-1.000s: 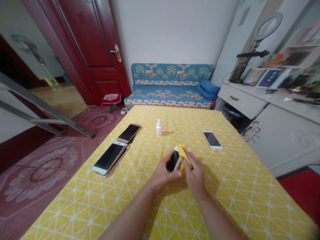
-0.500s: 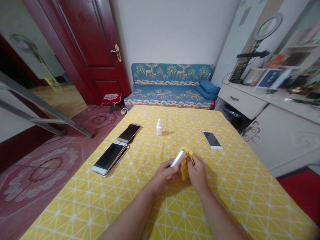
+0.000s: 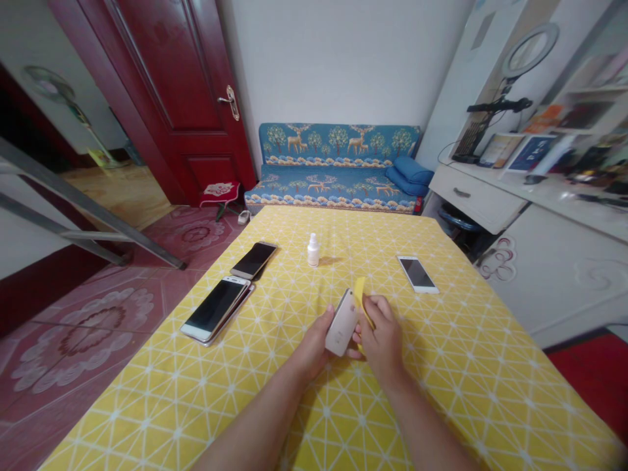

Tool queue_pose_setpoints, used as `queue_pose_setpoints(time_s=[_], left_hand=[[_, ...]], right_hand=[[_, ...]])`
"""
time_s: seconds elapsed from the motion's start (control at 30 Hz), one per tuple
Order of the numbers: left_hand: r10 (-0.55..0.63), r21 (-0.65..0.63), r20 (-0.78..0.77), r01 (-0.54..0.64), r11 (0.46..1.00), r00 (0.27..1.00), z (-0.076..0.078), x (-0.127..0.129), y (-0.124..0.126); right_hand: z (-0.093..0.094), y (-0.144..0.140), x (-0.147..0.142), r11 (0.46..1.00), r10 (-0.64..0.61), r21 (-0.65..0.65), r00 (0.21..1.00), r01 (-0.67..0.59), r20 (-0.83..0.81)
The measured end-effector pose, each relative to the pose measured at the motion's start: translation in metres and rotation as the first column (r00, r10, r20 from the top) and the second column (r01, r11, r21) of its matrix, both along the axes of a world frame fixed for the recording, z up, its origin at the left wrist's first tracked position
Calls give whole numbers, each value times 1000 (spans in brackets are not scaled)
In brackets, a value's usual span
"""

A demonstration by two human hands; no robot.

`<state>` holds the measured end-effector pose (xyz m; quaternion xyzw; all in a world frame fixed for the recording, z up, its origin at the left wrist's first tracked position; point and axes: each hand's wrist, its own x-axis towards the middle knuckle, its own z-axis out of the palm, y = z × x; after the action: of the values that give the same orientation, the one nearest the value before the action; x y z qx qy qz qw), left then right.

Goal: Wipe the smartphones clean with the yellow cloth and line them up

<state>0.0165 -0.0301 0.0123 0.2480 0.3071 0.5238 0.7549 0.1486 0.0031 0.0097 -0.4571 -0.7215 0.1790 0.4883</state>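
Note:
A silver phone [image 3: 342,327] is gripped in my left hand [image 3: 316,343], tilted so that its back faces me. The thumb lies along its left edge and fingertips show past the right edge. My right hand [image 3: 385,337] pinches a yellow cloth [image 3: 360,294] against the phone's upper right side; part of the cloth is hidden behind the fingers. Beyond the hands a small white bottle [image 3: 313,252] stands upright. One white phone [image 3: 418,274] lies face up on the right.
On the left of the table [image 3: 235,405] are a white-framed phone [image 3: 216,309] on top of another and a dark-screened phone [image 3: 254,260] behind it. A patterned sofa [image 3: 338,176] stands past the far edge, a white cabinet [image 3: 564,261] at the right.
The phone has turned from showing its narrow edge to showing its back. My right hand and the cloth have shifted along its right side; less of the cloth hangs in view.

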Motion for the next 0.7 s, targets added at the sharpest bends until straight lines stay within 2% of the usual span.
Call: queue_pose_setpoints(time_s=[0.13, 0.3, 0.53, 0.7], left_hand=[[63, -29, -96, -67, 997, 993, -3, 0, 1], [138, 2, -70, -139, 990, 988, -8, -2, 4], [215, -9, 2, -215, 977, 977, -8, -9, 7], [244, -1, 81, -245, 970, 966, -5, -14, 9]], right_hand=[[-1, -5, -5, 995, 56, 70, 985, -68, 161], [6, -8, -6, 984, 105, 109, 957, -138, 270], [7, -6, -7, 929, 214, 229, 927, -290, 308], [13, -12, -13, 888, 309, 257, 910, -380, 278]])
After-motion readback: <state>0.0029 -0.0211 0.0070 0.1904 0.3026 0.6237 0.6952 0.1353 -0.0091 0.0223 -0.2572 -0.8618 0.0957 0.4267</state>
